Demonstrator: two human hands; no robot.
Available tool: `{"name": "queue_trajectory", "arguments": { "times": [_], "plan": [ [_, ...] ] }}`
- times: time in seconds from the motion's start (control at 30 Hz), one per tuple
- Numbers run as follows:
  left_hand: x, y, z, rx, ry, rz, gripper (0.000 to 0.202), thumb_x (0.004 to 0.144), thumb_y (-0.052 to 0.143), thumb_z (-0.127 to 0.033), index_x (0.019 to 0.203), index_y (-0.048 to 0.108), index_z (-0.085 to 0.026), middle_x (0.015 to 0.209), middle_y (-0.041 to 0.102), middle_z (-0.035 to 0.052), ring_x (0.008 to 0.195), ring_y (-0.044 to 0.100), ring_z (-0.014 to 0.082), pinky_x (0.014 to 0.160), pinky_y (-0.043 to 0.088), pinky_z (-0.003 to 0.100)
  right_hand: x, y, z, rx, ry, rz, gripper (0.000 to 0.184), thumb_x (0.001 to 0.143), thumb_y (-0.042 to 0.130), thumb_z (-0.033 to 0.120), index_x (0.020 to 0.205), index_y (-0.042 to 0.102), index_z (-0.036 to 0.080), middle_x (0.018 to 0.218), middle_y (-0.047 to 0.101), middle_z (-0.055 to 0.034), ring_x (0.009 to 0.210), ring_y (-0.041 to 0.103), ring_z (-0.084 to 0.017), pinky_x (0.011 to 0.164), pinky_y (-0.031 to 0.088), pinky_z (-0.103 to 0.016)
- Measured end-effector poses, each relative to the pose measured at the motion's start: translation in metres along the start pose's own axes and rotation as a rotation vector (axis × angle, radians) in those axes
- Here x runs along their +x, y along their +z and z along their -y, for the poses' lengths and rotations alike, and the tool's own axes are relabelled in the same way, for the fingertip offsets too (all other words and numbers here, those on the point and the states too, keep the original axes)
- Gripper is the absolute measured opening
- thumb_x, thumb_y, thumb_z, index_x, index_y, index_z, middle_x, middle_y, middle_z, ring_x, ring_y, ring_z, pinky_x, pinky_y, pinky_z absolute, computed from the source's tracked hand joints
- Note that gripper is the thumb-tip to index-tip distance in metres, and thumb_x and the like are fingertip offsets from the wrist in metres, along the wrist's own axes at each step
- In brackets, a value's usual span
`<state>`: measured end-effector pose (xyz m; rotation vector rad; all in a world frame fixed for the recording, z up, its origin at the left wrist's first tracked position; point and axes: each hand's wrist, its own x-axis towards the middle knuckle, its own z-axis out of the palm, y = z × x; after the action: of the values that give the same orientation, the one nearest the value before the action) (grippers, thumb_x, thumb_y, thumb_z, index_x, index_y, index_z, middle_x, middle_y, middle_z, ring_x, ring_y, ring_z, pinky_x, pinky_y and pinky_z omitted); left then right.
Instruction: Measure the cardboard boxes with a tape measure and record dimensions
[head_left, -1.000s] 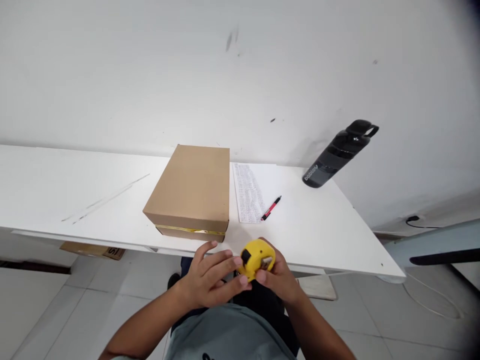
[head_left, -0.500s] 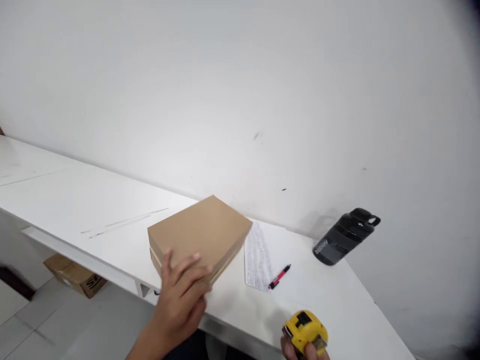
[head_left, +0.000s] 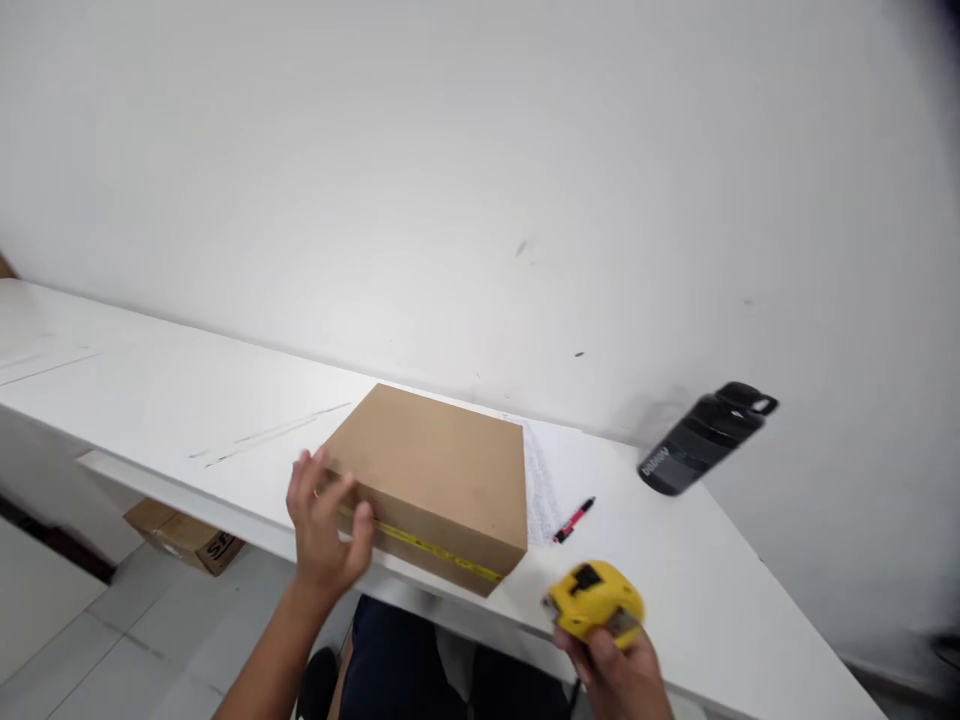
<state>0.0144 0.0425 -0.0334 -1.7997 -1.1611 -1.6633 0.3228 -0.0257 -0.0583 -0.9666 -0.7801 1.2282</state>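
Observation:
A closed brown cardboard box [head_left: 442, 450] sits at the front of the white table, its long side facing me. Along that side runs a yellow strip with dark marks [head_left: 435, 546]. My left hand [head_left: 326, 525] grips the box's left front corner, fingers round the left end and thumb against the front. In my right hand [head_left: 611, 665] is a yellow tape measure [head_left: 600, 600], held above the table's front edge, right of the box. No pulled-out blade can be made out on it.
Right of the box lie a written sheet of paper [head_left: 540, 490], partly covered by it, and a red and black pen [head_left: 575, 520]. A dark bottle [head_left: 701, 440] stands near the wall. Below the white table [head_left: 187, 380], another carton [head_left: 184, 535] rests on the floor.
The box has turned so its long side with the yellow strip faces me. My left hand has moved from its near corner to its left front corner. The tape measure is slightly higher in view.

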Motion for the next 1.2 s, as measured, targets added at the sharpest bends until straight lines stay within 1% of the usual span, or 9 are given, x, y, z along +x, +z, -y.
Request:
{"name": "queue_trajectory", "arguments": {
  "times": [0.07,0.13,0.27,0.4,0.57,0.7,0.83,0.97,1.2],
  "plan": [
    [0.000,0.007,-0.033,-0.084,0.268,0.094,0.039,0.089,0.068,-0.028,0.127,0.056,-0.025,0.141,0.060,0.0103,0.147,0.044,0.0258,0.127,0.027,0.056,0.002,0.026,0.007,-0.050,-0.040,0.183,0.049,0.064,0.093,0.054,0.093,0.070,0.023,0.077,0.071,-0.0039,0.065,0.063,-0.016,0.059,0.054,-0.027],
    [-0.001,0.008,-0.061,-0.266,0.451,0.278,0.036,0.091,0.068,-0.031,0.125,0.058,-0.023,0.115,0.074,0.0074,0.120,0.066,0.0210,0.120,0.041,0.049,0.003,0.047,0.015,-0.103,-0.102,0.401,0.045,0.069,0.089,0.052,0.095,0.069,0.022,0.078,0.068,-0.0033,0.064,0.059,-0.014,0.058,0.051,-0.025],
    [0.007,0.001,-0.078,-0.399,0.500,0.383,0.028,0.093,0.057,-0.011,0.121,0.059,-0.013,0.074,0.074,0.0015,0.064,0.064,0.0120,0.074,0.057,0.030,0.002,0.060,0.024,-0.157,-0.152,0.551,0.036,0.078,0.083,0.049,0.096,0.068,0.022,0.077,0.063,-0.0006,0.061,0.052,-0.012,0.056,0.046,-0.023],
    [0.024,-0.015,-0.038,-0.144,0.462,0.336,0.020,0.092,0.056,-0.009,0.106,0.063,-0.021,0.080,0.076,0.0005,0.074,0.068,0.0131,0.079,0.055,0.030,0.008,0.047,0.021,-0.198,-0.226,0.375,0.042,0.074,0.088,0.044,0.106,0.067,0.027,0.082,0.069,-0.0021,0.065,0.059,-0.016,0.057,0.050,-0.026],
    [0.041,-0.031,0.061,0.130,0.097,0.094,0.026,0.094,0.055,-0.015,0.118,0.060,-0.020,0.112,0.073,0.0117,0.098,0.070,0.0223,0.093,0.054,0.041,0.035,0.020,0.021,-0.135,-0.309,-0.057,0.054,0.077,0.085,0.049,0.120,0.064,0.026,0.103,0.075,-0.0074,0.089,0.070,-0.023,0.076,0.058,-0.033],
    [0.044,-0.035,0.113,0.124,-0.086,0.213,0.027,0.101,0.047,-0.025,0.122,0.062,-0.018,0.124,0.068,0.0158,0.114,0.066,0.0270,0.100,0.053,0.048,0.046,0.013,0.025,-0.215,-0.269,-0.102,0.053,0.082,0.080,0.051,0.124,0.066,0.023,0.116,0.075,-0.0099,0.105,0.069,-0.026,0.089,0.057,-0.037],
    [0.045,-0.042,0.120,-0.015,-0.141,0.402,0.037,0.104,0.042,-0.044,0.124,0.064,-0.022,0.132,0.065,0.0129,0.129,0.059,0.0283,0.108,0.049,0.050,0.041,0.019,0.023,-0.343,-0.310,-0.045,0.055,0.085,0.078,0.048,0.133,0.064,0.025,0.116,0.076,-0.0080,0.098,0.069,-0.024,0.084,0.058,-0.036],
    [0.048,-0.044,0.105,-0.013,-0.028,0.510,0.057,0.101,0.033,-0.064,0.133,0.062,-0.027,0.149,0.056,0.0101,0.136,0.053,0.0328,0.111,0.046,0.055,0.039,0.025,0.017,-0.422,-0.340,-0.014,0.049,0.085,0.077,0.045,0.129,0.066,0.025,0.099,0.077,-0.0059,0.081,0.066,-0.023,0.064,0.055,-0.031],
    [0.051,-0.033,0.079,0.021,0.021,0.413,0.038,0.092,0.069,-0.034,0.129,0.063,-0.030,0.130,0.070,0.0071,0.124,0.063,0.0304,0.107,0.049,0.051,0.041,0.021,0.012,-0.405,-0.341,0.006,0.039,0.088,0.074,0.046,0.121,0.067,0.026,0.085,0.072,-0.0034,0.065,0.057,-0.018,0.054,0.047,-0.028]
  ]
}}
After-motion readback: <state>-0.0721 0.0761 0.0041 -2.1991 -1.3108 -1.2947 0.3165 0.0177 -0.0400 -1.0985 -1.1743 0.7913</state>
